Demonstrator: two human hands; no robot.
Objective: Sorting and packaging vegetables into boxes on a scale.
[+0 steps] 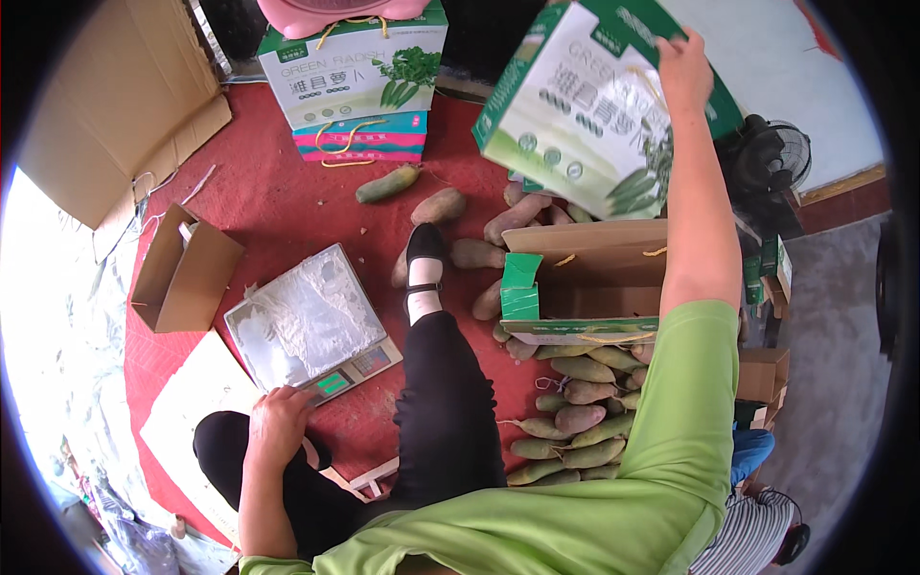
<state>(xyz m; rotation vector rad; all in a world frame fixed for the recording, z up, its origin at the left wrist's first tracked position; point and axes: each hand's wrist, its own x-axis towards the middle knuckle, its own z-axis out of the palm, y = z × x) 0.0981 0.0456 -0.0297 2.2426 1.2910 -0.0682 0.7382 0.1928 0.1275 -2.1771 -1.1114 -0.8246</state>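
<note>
My right hand (pixel 684 77) is raised at the upper right, its fingers closed over the top edge of a green and white radish gift box (pixel 585 105). The box hangs tilted above the pile. Below it stands an open-topped carton (pixel 599 287) with green edges and yellow cord handles. Green and pinkish radishes (pixel 580 419) lie in rows beside and in front of that carton. My left hand (pixel 278 426) rests by my knee at the near corner of a digital scale (pixel 331 335), holding nothing, fingers loosely extended. Wrinkled clear plastic covers the scale's pan.
Stacked gift boxes (pixel 359 81) stand at the back under a pink basin (pixel 335 11). A small brown box (pixel 187 273) sits left of the scale. At the far right are a black fan (pixel 776 153) and a person in a striped top (pixel 747 532). Red cloth (pixel 278 192) covers the floor.
</note>
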